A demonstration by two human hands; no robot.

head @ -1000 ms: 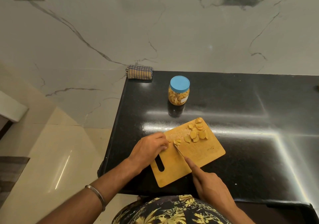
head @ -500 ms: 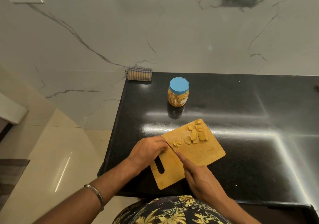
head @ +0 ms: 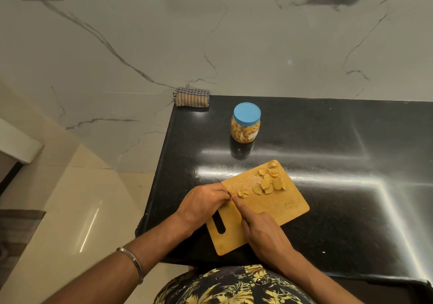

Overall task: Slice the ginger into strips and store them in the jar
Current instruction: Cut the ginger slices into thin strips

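Nearest: a dark shirt (head: 234, 287) with yellow floral print, and a metal bangle (head: 131, 262) on the left forearm.

Right hand (head: 264, 235) over the near half of the wooden board (head: 281, 205), fingers curled round a knife (head: 223, 186) handle, forefinger stretched along the spine. Only the thin blade shows, running up-left to a tip just past the board's far-left edge.

Left hand (head: 202, 204) at the board's left edge, fingers bent down at the blade; what they pin is hidden beneath them. Just right of the blade, a small cut ginger piece (head: 242, 193).

Further along the board, a loose heap of ginger slices (head: 269, 179) reaching to the far corner. Board lies askew on the black counter (head: 351, 139), slot handle toward the person.

Beyond, well apart from the board: jar (head: 246, 126), upright, blue lid on, yellowish contents inside. A small white label on its side, writing too small to read.

Farthest: folded checked cloth (head: 192, 97) at the counter's back-left corner against the marble wall (head: 210, 34). Two wall sockets at the top edge.
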